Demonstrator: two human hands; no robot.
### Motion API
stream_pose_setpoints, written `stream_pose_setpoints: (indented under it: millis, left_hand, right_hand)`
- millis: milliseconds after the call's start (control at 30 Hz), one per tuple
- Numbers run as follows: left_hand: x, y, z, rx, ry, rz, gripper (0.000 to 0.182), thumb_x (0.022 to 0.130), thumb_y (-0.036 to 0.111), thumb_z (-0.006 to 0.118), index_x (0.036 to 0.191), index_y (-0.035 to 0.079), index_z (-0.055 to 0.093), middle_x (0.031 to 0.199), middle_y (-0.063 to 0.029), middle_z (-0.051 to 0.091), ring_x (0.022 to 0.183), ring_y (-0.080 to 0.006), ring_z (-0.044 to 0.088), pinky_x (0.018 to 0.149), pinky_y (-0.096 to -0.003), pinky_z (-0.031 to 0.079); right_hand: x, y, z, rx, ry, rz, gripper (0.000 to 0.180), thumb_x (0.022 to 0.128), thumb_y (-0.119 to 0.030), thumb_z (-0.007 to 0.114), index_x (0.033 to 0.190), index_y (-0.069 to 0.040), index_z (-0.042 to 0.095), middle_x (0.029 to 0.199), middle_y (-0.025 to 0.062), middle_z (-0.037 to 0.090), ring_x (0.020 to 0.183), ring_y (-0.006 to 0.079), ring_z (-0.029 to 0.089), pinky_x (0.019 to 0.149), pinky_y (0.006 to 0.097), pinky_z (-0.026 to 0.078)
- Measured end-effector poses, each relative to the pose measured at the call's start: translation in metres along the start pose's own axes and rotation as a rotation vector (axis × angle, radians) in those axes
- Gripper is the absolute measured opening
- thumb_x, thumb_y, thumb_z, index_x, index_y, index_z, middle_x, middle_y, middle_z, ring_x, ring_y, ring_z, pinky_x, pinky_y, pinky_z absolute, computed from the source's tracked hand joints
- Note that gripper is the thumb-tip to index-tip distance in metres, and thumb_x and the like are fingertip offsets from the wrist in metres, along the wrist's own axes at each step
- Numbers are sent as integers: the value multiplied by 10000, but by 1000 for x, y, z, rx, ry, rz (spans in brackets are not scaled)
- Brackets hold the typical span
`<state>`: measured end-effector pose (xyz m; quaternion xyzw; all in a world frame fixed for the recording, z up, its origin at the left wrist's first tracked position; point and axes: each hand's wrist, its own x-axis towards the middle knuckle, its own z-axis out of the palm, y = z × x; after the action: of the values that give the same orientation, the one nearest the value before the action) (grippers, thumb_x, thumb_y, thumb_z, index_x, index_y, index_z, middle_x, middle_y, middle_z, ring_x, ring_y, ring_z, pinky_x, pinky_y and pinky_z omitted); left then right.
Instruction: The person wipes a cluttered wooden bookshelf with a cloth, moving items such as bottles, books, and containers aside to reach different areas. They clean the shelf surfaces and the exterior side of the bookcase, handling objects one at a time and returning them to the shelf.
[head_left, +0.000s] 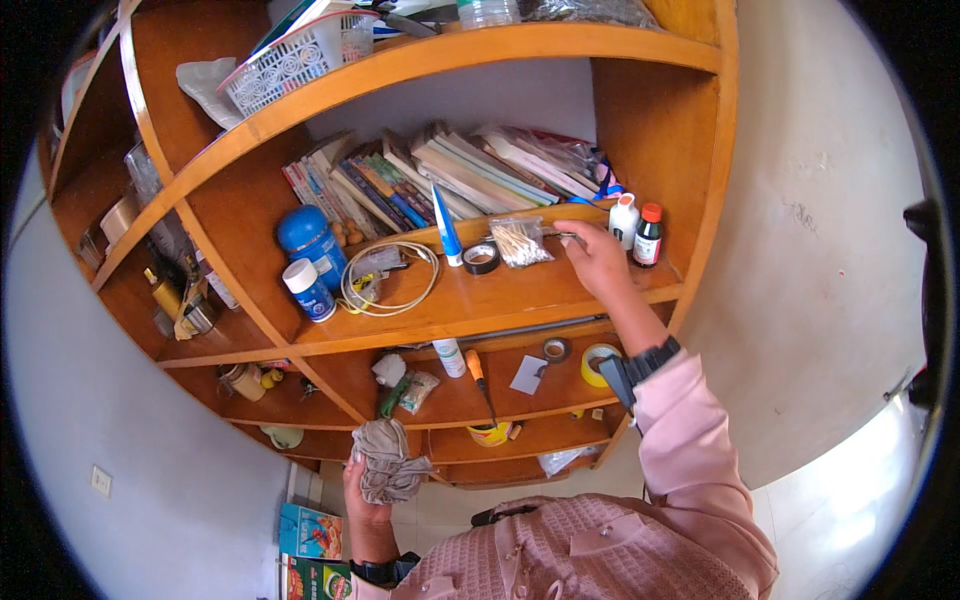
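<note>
My left hand (367, 487) grips a crumpled grey-brown cloth (390, 461) in front of the lower shelves. Over the right part of the middle shelf, my right hand (596, 259) has its fingertips on the end of a thin metal tool (553, 233), partly hidden by a clear bag of cotton swabs (519, 241). Left of the bag are a roll of black tape (480, 259) and an upright blue-and-white tube (447, 229). Just right of the hand stand a white bottle (622, 217) and a dark bottle with a red cap (648, 236).
Leaning books (450, 172) fill the back. A coiled cable (433, 281), a blue jar (311, 244) and a white-capped bottle (309, 289) occupy the left side. Below are an orange-handled screwdriver (475, 366), yellow tape (600, 364) and a spray can (449, 357). A plastic basket (289, 64) sits above.
</note>
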<state>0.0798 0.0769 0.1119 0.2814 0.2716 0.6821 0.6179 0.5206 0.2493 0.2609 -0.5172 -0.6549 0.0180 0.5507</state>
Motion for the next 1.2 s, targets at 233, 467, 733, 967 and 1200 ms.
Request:
stream_pose_setpoints:
  millis: [233, 467, 733, 967, 1200]
  left_hand:
    - [25, -12, 75, 151, -156, -40, 466, 991, 217, 558, 1393, -10, 484, 1330, -144, 599, 1204, -279, 596, 1031, -422, 475]
    - [39, -57, 195, 391, -740, -26, 795, 989, 492, 533, 1524, -34, 270, 1513, -137, 415, 1379, -281, 425, 1142, -435, 331]
    - [54, -56, 227, 874, -992, 243, 440, 962, 172, 628, 1355, -11, 555, 1313, -147, 584, 1247, -231, 539, 1039, -370, 433]
    - [88, -67, 268, 1050, -859, 458, 280, 911, 107, 702, 1159, -17, 661, 1067, -180, 699, 952, -251, 710, 814, -301, 553]
    - [139, -103, 345, 1347, -912, 698, 253, 871, 223, 727, 1043, 41, 690, 944, -146, 697, 873, -310, 685, 746, -380, 553]
  right_hand:
    - [-105, -50, -15, 525, 23, 295, 306, 912, -167, 684, 1195, -51, 679, 1074, 91, 725, 918, 130, 681, 812, 277, 539]
    - [-149, -95, -4, 251, -166, -206, 504, 854, -239, 751, 1322, -128, 604, 1338, 206, 563, 1269, 354, 542, 1060, 420, 436]
    - [-158, -35, -44, 457, 54, 87, 430, 862, 7, 647, 1286, -45, 602, 1241, 138, 639, 1119, 227, 631, 972, 336, 498]
    - [-215, 7, -105, 630, 267, 513, 380, 875, 51, 597, 1252, 3, 615, 1135, 59, 660, 1026, 123, 622, 924, 278, 498]
    - [-282, 48, -132, 512, 374, 667, 379, 853, 50, 603, 1229, 14, 628, 1125, 69, 667, 1030, 138, 625, 927, 288, 492]
